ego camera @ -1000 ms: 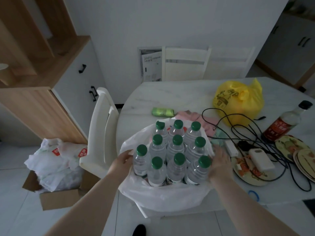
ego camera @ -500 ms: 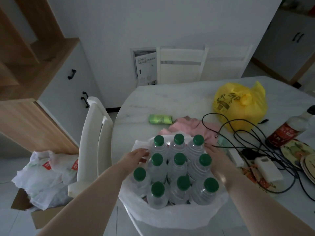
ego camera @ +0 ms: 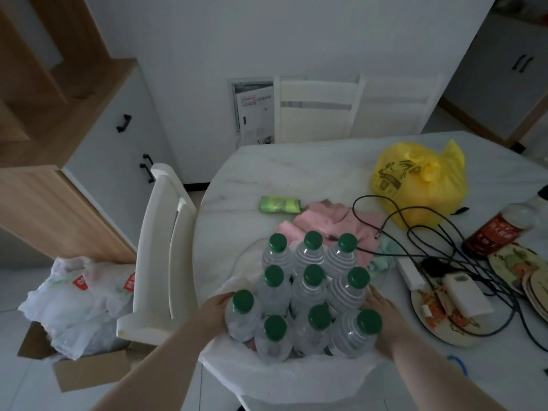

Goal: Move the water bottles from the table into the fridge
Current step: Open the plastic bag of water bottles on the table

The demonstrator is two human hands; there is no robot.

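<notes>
Several clear water bottles (ego camera: 308,292) with green caps stand packed together inside an opened white plastic bag (ego camera: 284,378) at the near edge of the marble table (ego camera: 296,173). My left hand (ego camera: 215,310) grips the front-left bottle from the left side. My right hand (ego camera: 382,315) holds the right side of the cluster, its fingertips hidden behind the bottles. No fridge is in view.
A white chair (ego camera: 160,247) stands left of the table. Behind the bottles lie a pink cloth (ego camera: 335,221) and a green packet (ego camera: 280,204). Right: yellow bag (ego camera: 421,185), tangled cables (ego camera: 444,241), sauce bottle (ego camera: 501,226), plates (ego camera: 444,318). A box of bags (ego camera: 83,298) sits on the floor.
Both hands slid from the far part of the bottle cluster back to its near sides. The view has shifted closer over the bottles.
</notes>
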